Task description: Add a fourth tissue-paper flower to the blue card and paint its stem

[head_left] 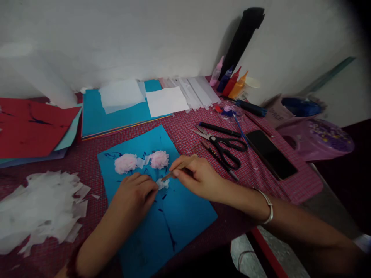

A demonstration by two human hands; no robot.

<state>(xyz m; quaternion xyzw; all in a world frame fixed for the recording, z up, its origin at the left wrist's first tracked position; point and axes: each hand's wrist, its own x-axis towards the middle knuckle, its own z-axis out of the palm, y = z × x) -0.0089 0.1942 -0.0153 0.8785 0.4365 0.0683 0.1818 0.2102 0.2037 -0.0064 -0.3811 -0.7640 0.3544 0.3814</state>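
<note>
A blue paper sheet [185,216] with dark painted lines lies under my hands. My right hand [197,173] pinches a thin brown stick [182,165], its tip down on a small crumpled piece of white tissue paper [164,184]. From the other side, my left hand [136,193] rests on the sheet with fingers curled, the thumb and index fingertip at the tissue's left edge. Just above stand two fluffy pale pink tissue puffs, a left puff [125,163] and a right puff [159,159], with white scraps between them.
A heap of white tissue pieces [43,208] lies at the left, below red paper [34,127]. Scissors [223,144], a black pen [220,129] and a phone [271,153] lie at the right. Paint bottles [232,83] and paper strips [197,92] stand or lie behind.
</note>
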